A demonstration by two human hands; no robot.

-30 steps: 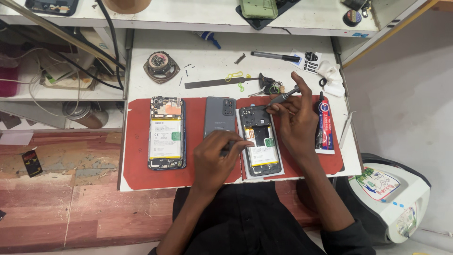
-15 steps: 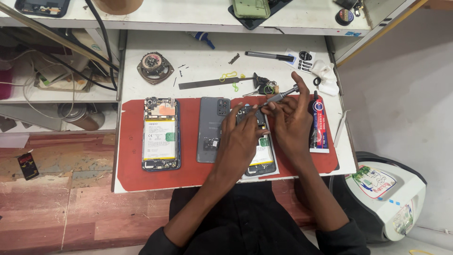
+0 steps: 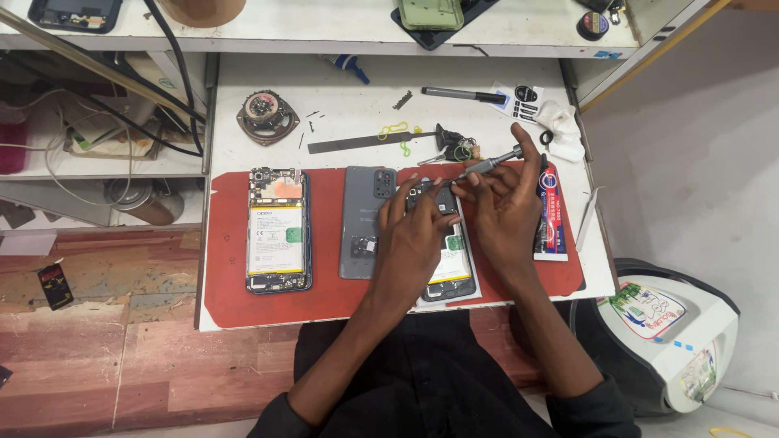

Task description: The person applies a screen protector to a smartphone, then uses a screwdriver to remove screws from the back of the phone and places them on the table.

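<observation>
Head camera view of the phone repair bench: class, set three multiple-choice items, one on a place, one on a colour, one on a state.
1. Where does the grey back cover lie?
A. between the two opened phones
B. on the upper shelf
C. on the floor

2. What colour is the mat?
A. green
B. red
C. white

3. What does the right hand hold?
A. nothing
B. a marker
C. a screwdriver

Answers:
1 A, it sits between the left opened phone and the opened phone under the hands.
2 B, the mat is red under the phones.
3 C, fingers grip the slim metal tool while the left hand steadies that phone.
</observation>
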